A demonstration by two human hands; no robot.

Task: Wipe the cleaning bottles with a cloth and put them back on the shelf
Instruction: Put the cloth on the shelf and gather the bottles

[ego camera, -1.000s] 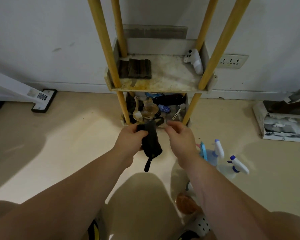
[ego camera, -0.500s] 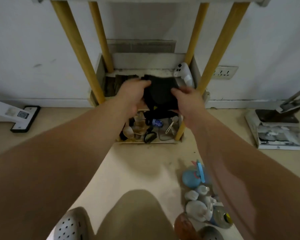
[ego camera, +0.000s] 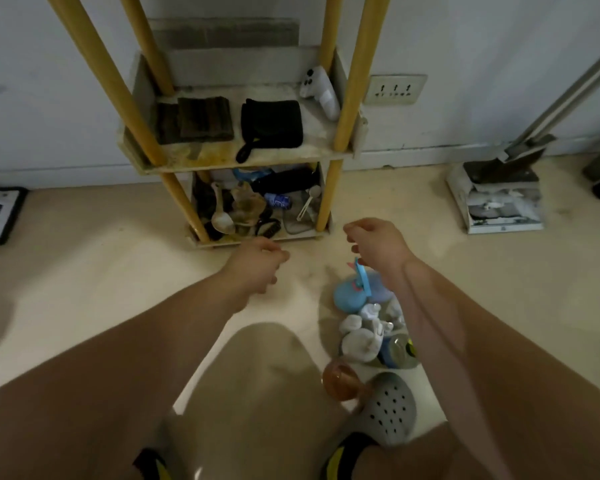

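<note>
Well apart, cloth [ego camera: 272, 123] on shelf [ego camera: 315, 133], fingers [ego camera: 272, 253] loosely curled

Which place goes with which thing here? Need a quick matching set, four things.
Things
1. black cloth
2. white controller
3. blue bottle
4. ladle

Places
A. on the floor, below the right hand
B. bottom tier, among the clutter
C. upper tier, back right corner
D. upper tier, right beside the brown pads

Pairs: 1-D, 2-C, 3-A, 4-B
</note>
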